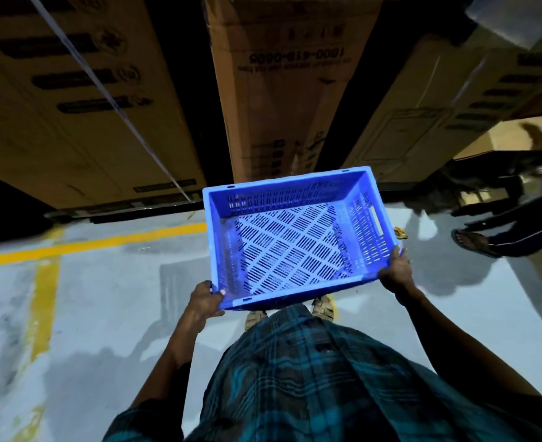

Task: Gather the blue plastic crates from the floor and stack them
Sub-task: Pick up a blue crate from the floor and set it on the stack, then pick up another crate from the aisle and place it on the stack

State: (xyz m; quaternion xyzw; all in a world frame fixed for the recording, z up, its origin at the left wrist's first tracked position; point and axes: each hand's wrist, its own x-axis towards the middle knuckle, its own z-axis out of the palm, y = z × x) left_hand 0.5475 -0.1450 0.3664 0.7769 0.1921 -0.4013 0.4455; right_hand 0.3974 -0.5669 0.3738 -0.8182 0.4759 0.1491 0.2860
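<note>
Nearest, the person's checked teal garment [311, 378] fills the lower middle of the head view, with two sandalled feet [322, 306] showing just past its hem on the pale grey floor [110, 314]. Open floor spreads to the left and right of the body; a yellow painted line [41, 311] runs away along the left side and meets a second yellow line [104, 242] that crosses from left toward the centre.

Both arms reach forward and hold one blue plastic crate [295, 237] up off the floor, just ahead of the feet. The left hand [204, 303] grips the crate's near left corner, thumb laid over the rim and fingers curled under it. The right hand [395, 272] grips the near right corner, its fingers wrapped round the rim from outside. The crate is roughly level, turned a little so its near edge slopes up to the right. It holds nothing: the slotted diamond-pattern bottom and the perforated walls are bare, and a handle slot shows in its right wall.

To the right, past the crate, another person's sandalled foot [473, 242] and dark trouser leg [518, 228] stand on the floor, well apart from the crate.

Farthest off, tall cardboard boxes close the way ahead: one on the left [72, 106] bound with a pale strap, one in the centre [282, 84] directly beyond the crate's far rim, and one on the right [438, 106], with dark gaps between them.
</note>
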